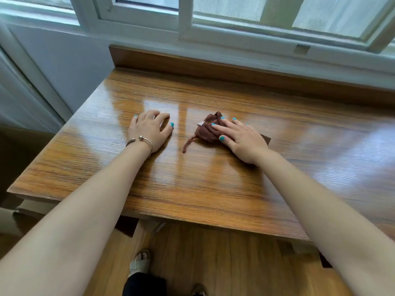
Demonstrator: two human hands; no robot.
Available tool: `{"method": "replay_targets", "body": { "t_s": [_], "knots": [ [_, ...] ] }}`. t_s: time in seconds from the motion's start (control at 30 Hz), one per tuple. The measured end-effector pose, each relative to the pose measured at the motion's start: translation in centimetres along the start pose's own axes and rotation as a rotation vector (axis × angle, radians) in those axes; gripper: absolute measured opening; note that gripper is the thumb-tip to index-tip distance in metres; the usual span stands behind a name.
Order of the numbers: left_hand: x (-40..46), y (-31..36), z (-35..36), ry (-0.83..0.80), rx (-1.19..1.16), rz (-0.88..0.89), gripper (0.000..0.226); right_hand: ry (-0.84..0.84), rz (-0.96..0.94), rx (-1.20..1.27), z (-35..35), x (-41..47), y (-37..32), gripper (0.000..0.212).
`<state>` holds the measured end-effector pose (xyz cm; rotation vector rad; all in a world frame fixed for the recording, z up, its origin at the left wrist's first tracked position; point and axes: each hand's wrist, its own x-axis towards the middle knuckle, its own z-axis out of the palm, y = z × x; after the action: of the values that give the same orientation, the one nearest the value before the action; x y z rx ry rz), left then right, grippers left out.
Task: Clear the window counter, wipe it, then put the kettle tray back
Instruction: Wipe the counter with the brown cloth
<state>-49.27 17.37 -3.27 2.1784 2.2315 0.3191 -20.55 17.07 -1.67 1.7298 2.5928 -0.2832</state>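
A glossy wooden counter [192,180] runs under the window. A crumpled brown cloth [206,131] lies on it near the middle, a thin strand trailing toward me. My right hand [241,139] presses flat on the cloth with straight fingers, covering its right part. My left hand [150,130] rests palm down on the bare wood to the left of the cloth, fingers loosely bent, holding nothing. No kettle or tray is in view.
A raised wooden ledge [213,67] backs the counter below the white window frame [183,24]. The counter's left edge ends beside a pale wall [64,65]. Wooden floor [203,263] and my sandalled foot [140,263] show below the front edge.
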Motion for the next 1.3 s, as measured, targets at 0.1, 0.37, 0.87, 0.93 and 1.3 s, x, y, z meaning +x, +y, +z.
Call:
{"method": "replay_targets", "body": {
  "t_s": [0.1,0.37,0.87,0.93,1.3],
  "knots": [
    [0.0,1.3,-0.2,-0.011,0.053,-0.040,0.042,0.013,0.046,0.027,0.7,-2.6,-1.9,0.045],
    [3.2,11.2,1.1,-0.037,-0.041,0.274,0.058,-0.087,-0.269,0.069,1.6,-16.0,-3.6,0.045],
    [8.8,13.5,3.8,0.031,-0.137,0.238,0.038,0.036,0.069,-0.111,-2.0,4.2,7.3,0.048],
    [8.8,13.5,4.0,0.029,-0.137,0.236,0.038,0.050,0.034,-0.021,-1.7,2.6,6.5,0.049],
    [8.9,13.9,4.3,0.010,-0.164,0.177,0.046,0.016,-0.278,0.165,-1.1,-2.1,8.6,0.046]
  ]
}}
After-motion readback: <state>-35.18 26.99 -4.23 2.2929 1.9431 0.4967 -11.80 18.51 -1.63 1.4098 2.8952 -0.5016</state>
